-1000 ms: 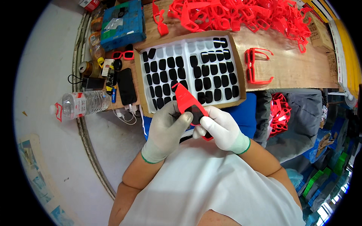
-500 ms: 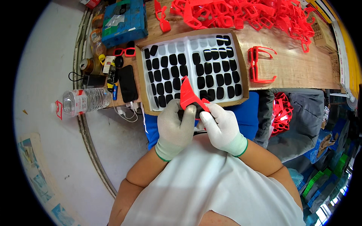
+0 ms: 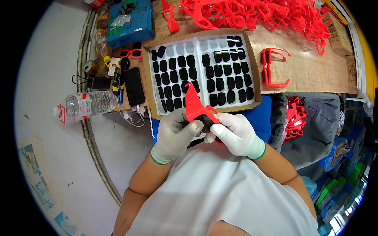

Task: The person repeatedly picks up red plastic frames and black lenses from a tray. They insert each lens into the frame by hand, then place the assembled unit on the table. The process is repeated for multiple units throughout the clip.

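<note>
Both my hands wear white knit gloves with green cuffs. Between them is a red pair of sunglasses (image 3: 195, 105), one temple pointing up and away, with a dark lens (image 3: 205, 122) in the front. My left hand (image 3: 173, 131) pinches the left side, thumb against the lens. On the other side my right hand (image 3: 239, 135) grips the rim with thumb and fingers. Gloves hide part of the front. Just beyond lies a shallow cardboard box (image 3: 258, 84) lined with white, holding rows of black lenses (image 3: 227, 70).
Red frames lie heaped (image 3: 252, 13) at the back. Red sunglasses (image 3: 267, 67) rest right of the box, others (image 3: 132, 53) to its left. A phone (image 3: 134, 86), a blue case (image 3: 130, 23) and a water bottle (image 3: 90, 105) are on the left. A bag of red frames (image 3: 295, 118) is lower right.
My hands have drawn slightly apart and toward me. The sunglasses have turned a little, showing more of the dark lens.
</note>
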Action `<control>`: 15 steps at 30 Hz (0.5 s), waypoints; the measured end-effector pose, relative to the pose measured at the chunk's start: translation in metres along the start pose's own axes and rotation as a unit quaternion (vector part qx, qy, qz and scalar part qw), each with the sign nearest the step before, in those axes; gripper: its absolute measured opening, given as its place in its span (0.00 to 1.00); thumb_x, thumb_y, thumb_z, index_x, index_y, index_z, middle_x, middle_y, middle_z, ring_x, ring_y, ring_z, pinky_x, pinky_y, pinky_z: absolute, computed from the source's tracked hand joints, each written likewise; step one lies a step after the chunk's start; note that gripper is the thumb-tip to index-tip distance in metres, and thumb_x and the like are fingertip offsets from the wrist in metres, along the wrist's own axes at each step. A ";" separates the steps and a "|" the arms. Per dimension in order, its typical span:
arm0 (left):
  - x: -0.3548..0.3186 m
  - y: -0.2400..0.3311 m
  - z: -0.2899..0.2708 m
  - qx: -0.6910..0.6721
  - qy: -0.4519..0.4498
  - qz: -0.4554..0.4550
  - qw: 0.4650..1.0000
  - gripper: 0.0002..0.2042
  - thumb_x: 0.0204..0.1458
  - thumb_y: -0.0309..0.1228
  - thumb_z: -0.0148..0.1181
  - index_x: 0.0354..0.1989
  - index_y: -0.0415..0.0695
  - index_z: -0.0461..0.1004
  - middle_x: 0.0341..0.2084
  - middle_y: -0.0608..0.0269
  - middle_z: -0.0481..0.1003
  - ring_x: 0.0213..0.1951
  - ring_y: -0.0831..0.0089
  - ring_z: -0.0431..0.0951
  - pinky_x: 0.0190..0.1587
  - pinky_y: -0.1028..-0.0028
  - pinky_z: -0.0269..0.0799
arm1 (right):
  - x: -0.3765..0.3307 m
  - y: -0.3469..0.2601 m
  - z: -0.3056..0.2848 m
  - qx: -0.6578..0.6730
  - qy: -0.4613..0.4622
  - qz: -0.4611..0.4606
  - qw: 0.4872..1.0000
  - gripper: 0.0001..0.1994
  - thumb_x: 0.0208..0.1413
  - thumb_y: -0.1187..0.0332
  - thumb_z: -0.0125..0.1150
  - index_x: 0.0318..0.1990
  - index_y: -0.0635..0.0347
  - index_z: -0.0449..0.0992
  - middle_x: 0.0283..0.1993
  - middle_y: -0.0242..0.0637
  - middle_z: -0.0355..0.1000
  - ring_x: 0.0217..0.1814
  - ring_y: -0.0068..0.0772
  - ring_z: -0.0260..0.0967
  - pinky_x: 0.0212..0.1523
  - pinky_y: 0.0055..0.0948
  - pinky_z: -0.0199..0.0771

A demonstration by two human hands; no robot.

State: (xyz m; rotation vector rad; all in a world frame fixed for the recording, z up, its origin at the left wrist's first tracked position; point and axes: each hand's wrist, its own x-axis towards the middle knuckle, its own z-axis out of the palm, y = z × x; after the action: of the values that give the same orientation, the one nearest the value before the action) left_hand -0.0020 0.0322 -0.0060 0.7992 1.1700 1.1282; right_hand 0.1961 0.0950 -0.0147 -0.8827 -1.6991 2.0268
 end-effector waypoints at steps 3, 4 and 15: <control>-0.002 -0.004 0.002 0.040 0.040 0.019 0.998 0.09 0.58 0.28 0.56 0.41 0.34 0.74 0.30 0.61 0.79 0.29 0.81 0.74 0.33 0.78 0.71 | 0.002 -0.008 -0.003 0.028 -0.010 0.003 1.000 0.12 0.66 0.69 0.50 0.49 0.66 0.76 0.30 0.33 0.78 0.34 0.25 0.76 0.42 0.26 0.76; -0.002 -0.002 0.005 0.031 0.045 0.015 0.998 0.09 0.58 0.28 0.56 0.41 0.34 0.74 0.30 0.61 0.79 0.29 0.81 0.74 0.33 0.79 0.71 | 0.002 -0.008 -0.004 0.017 -0.015 0.000 1.000 0.11 0.66 0.69 0.50 0.47 0.65 0.76 0.30 0.33 0.77 0.34 0.25 0.76 0.42 0.25 0.76; -0.003 0.015 -0.004 -0.105 -0.032 0.006 0.994 0.08 0.57 0.20 0.52 0.42 0.32 0.77 0.36 0.57 0.80 0.37 0.75 0.79 0.41 0.74 0.77 | 0.006 -0.016 0.004 0.009 -0.027 -0.024 0.999 0.09 0.65 0.69 0.50 0.33 0.62 0.73 0.21 0.31 0.73 0.21 0.25 0.70 0.28 0.26 0.72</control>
State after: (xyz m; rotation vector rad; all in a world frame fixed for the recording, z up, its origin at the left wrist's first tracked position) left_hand -0.0099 0.0331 0.0075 0.6771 0.9758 1.2049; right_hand 0.1868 0.0996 0.0001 -0.7791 -1.7126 2.0480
